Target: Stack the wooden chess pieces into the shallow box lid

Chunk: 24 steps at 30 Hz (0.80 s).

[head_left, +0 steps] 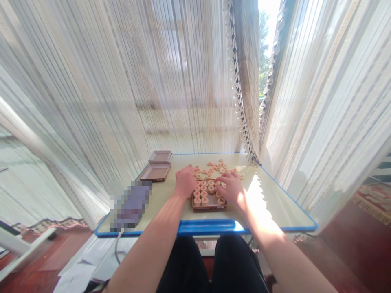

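A shallow brown box (209, 208) on the table holds round wooden xiangqi pieces, mostly in two columns with red characters at its left. Pieces with dark characters, such as one xiangqi piece (221, 201), sit at its right. Along the box's back left edge lies my left hand (185, 182), fingers loosely stretched toward loose pieces and partly hidden. Over the right side of the box, my right hand (232, 188) is bent, with a pale xiangqi piece (223, 185) between its thumb and fingers. Behind the box, several loose xiangqi pieces (220, 167) are scattered.
Two shallow brown trays, a nearer one (156, 172) and a farther one (160, 156), lie at the back left. A blurred-out device (132, 205) with a cable rests at the left. Sheer curtains (189, 81) hang behind the blue-edged table (281, 211).
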Available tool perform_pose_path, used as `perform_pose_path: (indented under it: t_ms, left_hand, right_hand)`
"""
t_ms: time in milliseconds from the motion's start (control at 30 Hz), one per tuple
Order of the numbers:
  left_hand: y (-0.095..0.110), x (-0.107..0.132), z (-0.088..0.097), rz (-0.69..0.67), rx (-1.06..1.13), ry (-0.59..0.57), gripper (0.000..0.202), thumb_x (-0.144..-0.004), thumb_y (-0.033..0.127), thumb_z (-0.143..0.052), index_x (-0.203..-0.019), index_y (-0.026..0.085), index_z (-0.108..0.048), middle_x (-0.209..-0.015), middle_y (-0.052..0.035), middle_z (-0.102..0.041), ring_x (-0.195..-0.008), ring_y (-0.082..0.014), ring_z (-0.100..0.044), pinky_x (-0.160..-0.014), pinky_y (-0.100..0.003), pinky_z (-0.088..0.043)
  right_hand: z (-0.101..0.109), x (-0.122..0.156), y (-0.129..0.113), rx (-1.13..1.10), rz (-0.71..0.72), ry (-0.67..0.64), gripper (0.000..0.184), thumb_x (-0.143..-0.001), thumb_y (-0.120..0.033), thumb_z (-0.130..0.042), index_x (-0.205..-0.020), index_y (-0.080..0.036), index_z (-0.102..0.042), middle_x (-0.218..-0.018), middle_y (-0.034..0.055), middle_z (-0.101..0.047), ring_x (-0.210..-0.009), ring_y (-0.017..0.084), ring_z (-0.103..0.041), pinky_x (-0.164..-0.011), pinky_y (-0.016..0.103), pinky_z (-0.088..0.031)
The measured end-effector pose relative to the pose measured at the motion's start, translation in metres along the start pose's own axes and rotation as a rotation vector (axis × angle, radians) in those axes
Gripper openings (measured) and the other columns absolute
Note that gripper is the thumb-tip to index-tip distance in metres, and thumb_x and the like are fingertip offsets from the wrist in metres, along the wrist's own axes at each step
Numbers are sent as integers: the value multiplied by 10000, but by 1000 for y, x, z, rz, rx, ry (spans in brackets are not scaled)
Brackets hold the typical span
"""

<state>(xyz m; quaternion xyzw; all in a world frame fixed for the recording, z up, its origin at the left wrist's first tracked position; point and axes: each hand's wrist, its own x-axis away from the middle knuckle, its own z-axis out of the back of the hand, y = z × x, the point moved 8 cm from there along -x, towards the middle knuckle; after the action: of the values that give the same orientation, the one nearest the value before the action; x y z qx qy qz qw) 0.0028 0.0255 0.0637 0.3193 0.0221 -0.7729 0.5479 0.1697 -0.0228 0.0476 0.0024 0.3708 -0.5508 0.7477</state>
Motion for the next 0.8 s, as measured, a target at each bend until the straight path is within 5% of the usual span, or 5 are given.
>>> perform_pose_path:
  t_ms: [167, 367, 600, 800]
  left_hand:
    - [-7, -1, -1, 18, 8, 34, 445, -665, 41, -394, -963, 206, -680, -1042, -51, -675, -1070, -196, -552, -976, -359, -371]
    - [-15, -18, -7, 91, 70, -76, 358, -748, 99, -391, -925, 176, -693, -1024, -56, -685, -1011, -200, -585, -937, -357, -419]
    - [-22, -58, -26, -67, 18, -353, 370, -671, 70, -450, -903, 190, -711, -945, -52, -706, -921, -194, -622, -855, -291, -459]
    - [-25, -51, -43, -241, 73, -443, 397, -707, 51, -419, -918, 211, -714, -989, -32, -691, -942, -163, -605, -880, -271, -444]
  right_hand:
    - [9, 2, 12, -39, -90, 105, 203, -757, -289, -529, -857, -246, -699, -907, 49, -596, -966, 235, -432, -881, 380, -364]
    - [14, 4, 32, -16, -189, 220, 251, -765, -275, -484, -904, -228, -688, -902, 51, -600, -916, 238, -448, -868, 383, -379]
    - [11, 6, 14, -53, -161, 166, 225, -791, -295, -491, -892, -239, -683, -935, 51, -614, -986, 242, -445, -896, 387, -377]
    - [-1, -11, 27, -131, -133, 41, 246, -804, -317, -497, -933, -231, -688, -930, 43, -652, -968, 222, -520, -898, 384, -388]
